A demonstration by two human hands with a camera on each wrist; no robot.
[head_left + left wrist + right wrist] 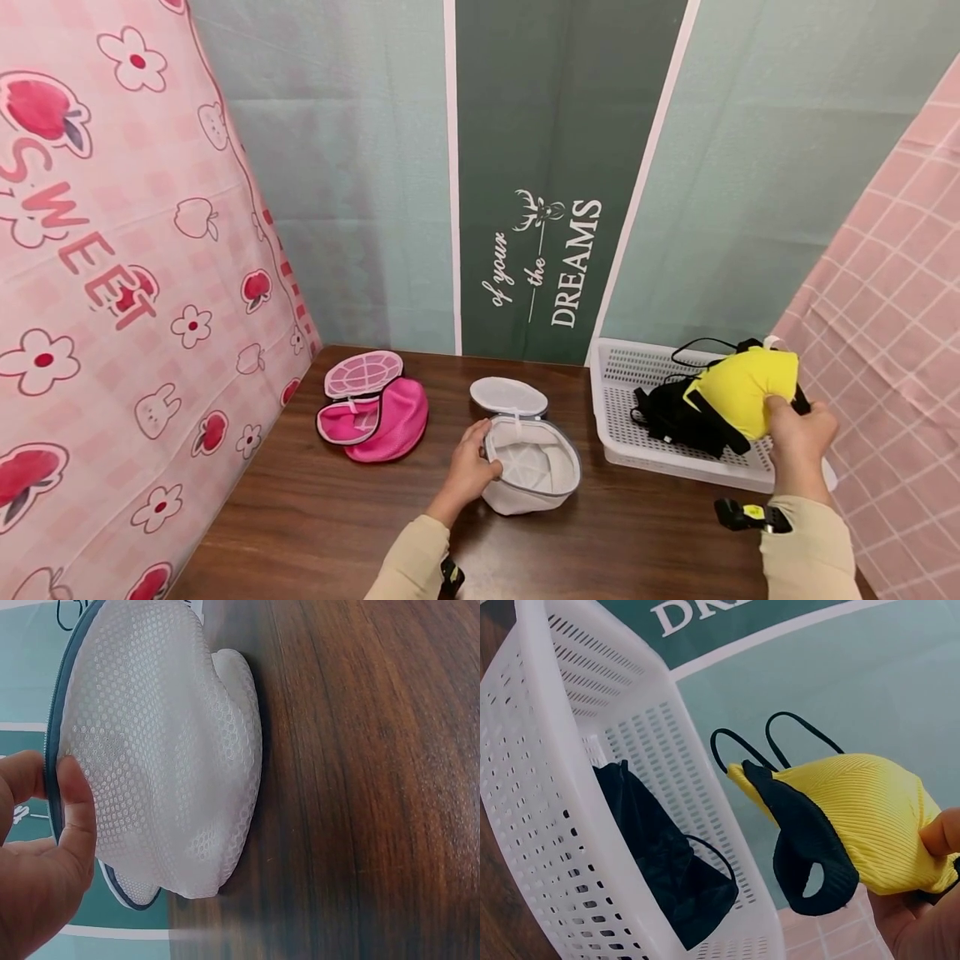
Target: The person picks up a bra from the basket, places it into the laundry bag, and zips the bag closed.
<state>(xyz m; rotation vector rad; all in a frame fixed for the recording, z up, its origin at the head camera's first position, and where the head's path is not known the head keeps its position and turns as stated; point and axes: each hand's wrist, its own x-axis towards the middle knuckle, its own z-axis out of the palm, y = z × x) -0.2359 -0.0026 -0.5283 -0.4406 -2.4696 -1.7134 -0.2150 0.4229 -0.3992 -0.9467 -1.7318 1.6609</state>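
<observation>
My left hand [471, 467] pinches the zipped rim of a white mesh laundry bag [528, 498] between thumb and fingers. The bag stands on the table with its round lid [510, 395] folded back and its mouth facing up. In the left wrist view the bag's mesh side [157, 742] fills the upper left, the thumb over its dark zip edge. My right hand [801, 433] grips a yellow bra [738, 385] with black bands and straps by one cup, raised over the basket. The right wrist view shows its ribbed yellow cup [866, 814] between thumb and fingers, black straps looping up.
A white perforated plastic basket [615, 427] stands at the right, with a black garment [667, 859] inside. On the left of the brown table [300, 525] lies a pink mesh laundry bag [397, 425], its lid flipped back. Printed cloths [375, 167] hang behind and on both sides.
</observation>
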